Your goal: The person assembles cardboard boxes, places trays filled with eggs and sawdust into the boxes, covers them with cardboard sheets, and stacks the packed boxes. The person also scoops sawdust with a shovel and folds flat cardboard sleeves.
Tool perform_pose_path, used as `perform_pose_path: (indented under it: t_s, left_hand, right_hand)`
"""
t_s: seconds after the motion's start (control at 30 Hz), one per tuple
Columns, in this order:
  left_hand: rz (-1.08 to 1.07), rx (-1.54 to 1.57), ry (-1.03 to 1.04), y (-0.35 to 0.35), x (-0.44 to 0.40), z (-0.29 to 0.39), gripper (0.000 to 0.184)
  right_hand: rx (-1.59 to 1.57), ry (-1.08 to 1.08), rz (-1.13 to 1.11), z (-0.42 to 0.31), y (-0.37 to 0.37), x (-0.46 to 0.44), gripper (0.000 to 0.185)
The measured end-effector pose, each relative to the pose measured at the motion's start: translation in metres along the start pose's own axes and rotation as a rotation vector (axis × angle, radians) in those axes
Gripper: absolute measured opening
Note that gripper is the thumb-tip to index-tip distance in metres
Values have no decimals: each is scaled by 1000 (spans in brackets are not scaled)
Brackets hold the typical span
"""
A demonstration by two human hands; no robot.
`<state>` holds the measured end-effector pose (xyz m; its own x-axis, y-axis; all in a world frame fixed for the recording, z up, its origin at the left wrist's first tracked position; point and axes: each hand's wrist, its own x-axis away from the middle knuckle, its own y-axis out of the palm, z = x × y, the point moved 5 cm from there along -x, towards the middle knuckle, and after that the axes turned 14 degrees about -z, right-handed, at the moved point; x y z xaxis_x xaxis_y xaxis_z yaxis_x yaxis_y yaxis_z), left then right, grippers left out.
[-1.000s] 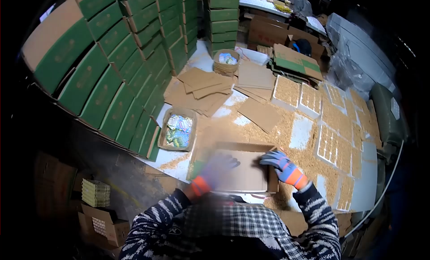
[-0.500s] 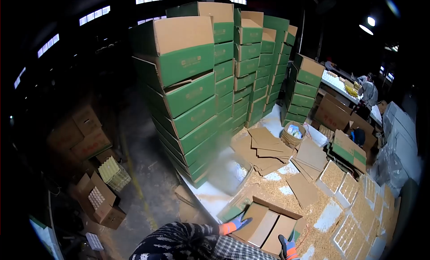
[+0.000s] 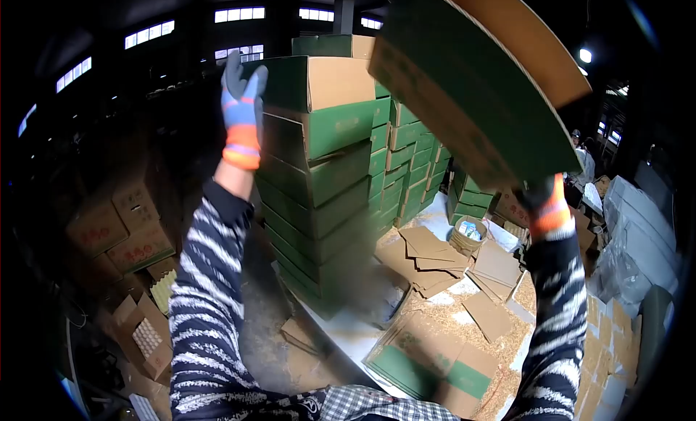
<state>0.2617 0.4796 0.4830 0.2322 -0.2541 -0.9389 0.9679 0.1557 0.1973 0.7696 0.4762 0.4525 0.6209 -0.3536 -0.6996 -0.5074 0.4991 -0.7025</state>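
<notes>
A green and brown cardboard box (image 3: 471, 80) is lifted high and tilted at the upper right, its flaps partly out of view. My right hand (image 3: 547, 200), in a glove with an orange cuff, grips its lower corner; the fingertips are in shadow. My left hand (image 3: 243, 109), gloved in grey and blue, is raised with thumb and fingers apart and nothing in it. It appears beside the upper left of the nearest stack of green boxes (image 3: 337, 131); whether it touches is unclear. Below me, a flattened green and brown carton (image 3: 435, 363) lies on the work surface.
More green box stacks (image 3: 406, 153) stand behind. Loose cardboard sheets (image 3: 428, 254), a basket (image 3: 469, 234) and scattered husk-like bits (image 3: 442, 305) lie across the surface. Brown cartons (image 3: 130, 218) stand at the left; plastic-wrapped material (image 3: 623, 232) is at the right.
The box that lay between both hands on the work surface is now up at the upper right in my right hand. My left hand has come off it and risen beside the stack.
</notes>
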Motion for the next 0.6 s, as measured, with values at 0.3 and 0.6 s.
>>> perform_pose_path:
  t_s: [0.3,0.6]
  left_hand:
    - [-4,331,-724,-128,-46,-161,46]
    - [-52,2454,-676,-157,-59,-247,54]
  right_hand:
    - [-1422,713,60,-87,95,-240,74]
    - [-250,-117,-280,-87,144,-252,96]
